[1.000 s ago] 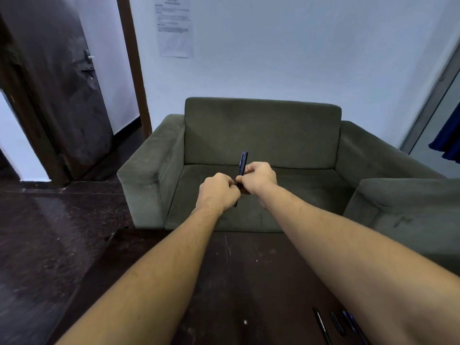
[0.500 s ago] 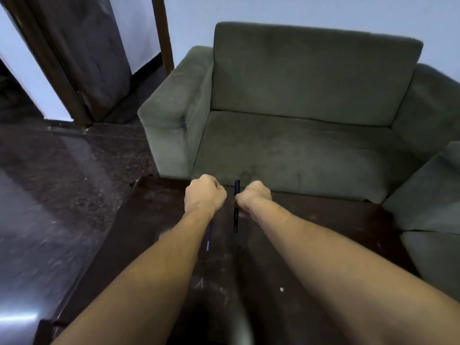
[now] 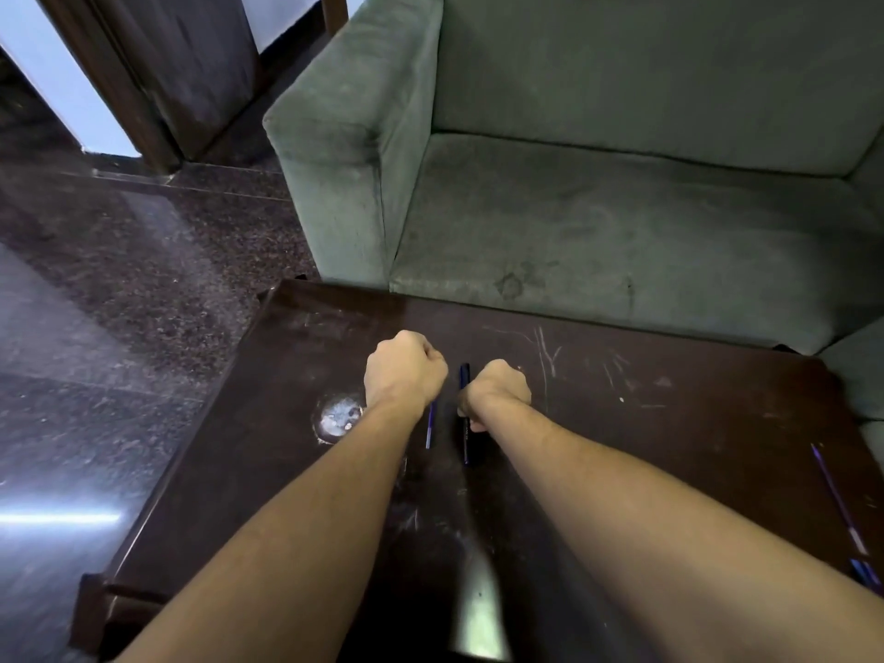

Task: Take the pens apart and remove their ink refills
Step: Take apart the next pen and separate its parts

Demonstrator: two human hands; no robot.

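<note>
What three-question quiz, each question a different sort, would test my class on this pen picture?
1. True or false: the left hand and the right hand clasp one unbroken pen together.
2. Which hand grips the dark barrel? A) left B) right
3. Fill in: a loose refill lies near the table's ___ edge.
Key: 1 false, the left hand grips a separate thin blue piece; 2 B; 3 right.
</note>
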